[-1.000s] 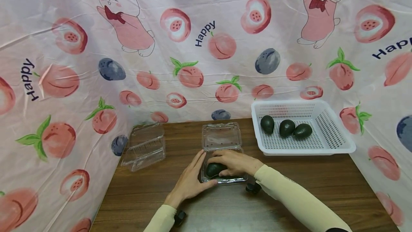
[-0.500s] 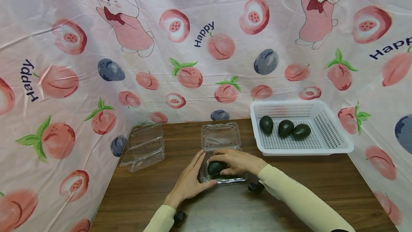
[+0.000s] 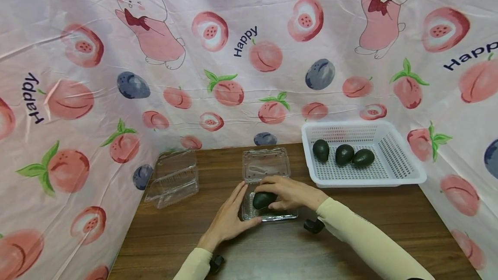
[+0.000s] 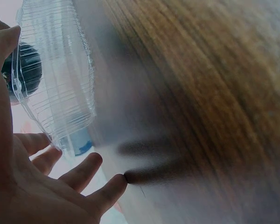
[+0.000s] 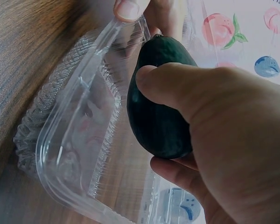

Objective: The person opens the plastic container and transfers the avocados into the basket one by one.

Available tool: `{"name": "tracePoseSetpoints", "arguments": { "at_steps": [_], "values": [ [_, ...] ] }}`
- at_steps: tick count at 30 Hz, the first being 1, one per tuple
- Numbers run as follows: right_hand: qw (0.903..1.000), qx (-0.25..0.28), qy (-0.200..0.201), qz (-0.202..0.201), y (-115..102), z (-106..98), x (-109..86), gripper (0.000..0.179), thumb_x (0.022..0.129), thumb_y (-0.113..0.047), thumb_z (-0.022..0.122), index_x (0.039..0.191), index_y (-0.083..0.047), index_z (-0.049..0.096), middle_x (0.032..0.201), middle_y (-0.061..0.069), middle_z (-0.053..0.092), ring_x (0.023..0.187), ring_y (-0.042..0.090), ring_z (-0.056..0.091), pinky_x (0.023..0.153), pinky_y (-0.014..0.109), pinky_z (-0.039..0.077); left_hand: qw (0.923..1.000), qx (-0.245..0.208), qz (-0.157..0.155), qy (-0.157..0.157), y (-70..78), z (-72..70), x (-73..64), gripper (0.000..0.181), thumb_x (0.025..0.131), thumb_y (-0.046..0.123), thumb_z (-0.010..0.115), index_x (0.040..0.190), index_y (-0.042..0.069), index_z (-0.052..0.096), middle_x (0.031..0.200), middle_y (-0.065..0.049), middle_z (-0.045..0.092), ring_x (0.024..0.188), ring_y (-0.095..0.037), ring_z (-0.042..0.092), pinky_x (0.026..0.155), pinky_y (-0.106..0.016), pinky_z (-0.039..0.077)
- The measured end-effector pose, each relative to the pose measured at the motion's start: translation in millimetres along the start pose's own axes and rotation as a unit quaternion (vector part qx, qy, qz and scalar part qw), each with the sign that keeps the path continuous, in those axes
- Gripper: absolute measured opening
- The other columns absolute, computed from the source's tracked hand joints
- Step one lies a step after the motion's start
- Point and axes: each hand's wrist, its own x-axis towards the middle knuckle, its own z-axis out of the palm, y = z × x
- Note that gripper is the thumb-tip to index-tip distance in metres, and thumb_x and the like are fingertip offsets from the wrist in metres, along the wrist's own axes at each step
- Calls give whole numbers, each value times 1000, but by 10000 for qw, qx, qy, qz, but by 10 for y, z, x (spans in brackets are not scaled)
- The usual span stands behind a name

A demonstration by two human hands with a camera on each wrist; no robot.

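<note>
A dark green avocado (image 3: 263, 200) is in my right hand (image 3: 289, 192), gripped between thumb and fingers. It is held over the tray of an open clear plastic clamshell box (image 3: 288, 217); in the right wrist view the avocado (image 5: 156, 116) shows above the rim. My left hand (image 3: 230, 219) rests spread against the box's left side, its thumb at the front edge and its fingers fairly straight along the side. The left wrist view shows that thumb on the rim of the box (image 4: 56, 70). The box's lid (image 3: 266, 164) lies folded back behind the tray.
A white perforated basket (image 3: 400, 159) with three avocados (image 3: 344, 154) stands at the back right. Another clear clamshell box (image 3: 175, 178) stands open at the back left. Fruit-printed cloth (image 3: 171, 77) walls the wooden table (image 3: 163, 237) at the back and sides.
My right hand and the avocado have shifted slightly right and upward in the head view, and more of the tray beneath shows. The left hand stays at the box.
</note>
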Motion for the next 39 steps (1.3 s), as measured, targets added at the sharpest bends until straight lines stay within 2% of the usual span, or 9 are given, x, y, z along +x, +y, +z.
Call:
{"name": "tracePoseSetpoints", "arguments": {
  "at_steps": [9, 18, 28, 39],
  "values": [
    [9999, 66, 77, -21, -9, -72, -38, 60, 97, -22, 91, 152, -18, 69, 152, 14, 68, 138, 35, 69, 115, 54, 61, 10000, -2, -5, -16, 3, -11, 6, 119, 92, 71, 84, 182, 18, 26, 192, 2, 19, 167, -42, 43, 129, -68, 46],
    [9997, 84, 202, -134, -25, -165, -87, 60, 95, -20, 92, 150, -16, 70, 151, 15, 69, 137, 33, 70, 116, 53, 61, 10000, 11, 22, 31, 20, -18, 7, 119, 92, 69, 86, 182, 18, 27, 191, -1, 21, 167, -43, 43, 129, -67, 46],
    [9993, 8, 325, -171, -29, -216, -144, 60, 94, -19, 93, 149, -13, 70, 150, 16, 70, 134, 33, 71, 114, 53, 62, 10000, 25, 31, 36, 11, -13, 1, 119, 92, 69, 86, 182, 18, 27, 192, 1, 21, 166, -43, 44, 128, -68, 47],
    [9982, -199, 524, -215, -32, -288, -204, 62, 93, -22, 95, 150, -17, 70, 150, 16, 70, 133, 34, 72, 112, 53, 63, 10000, -60, -13, -1, -5, 11, -3, 120, 92, 72, 84, 182, 19, 26, 192, 2, 20, 166, -44, 44, 127, -69, 48]
  ]
}}
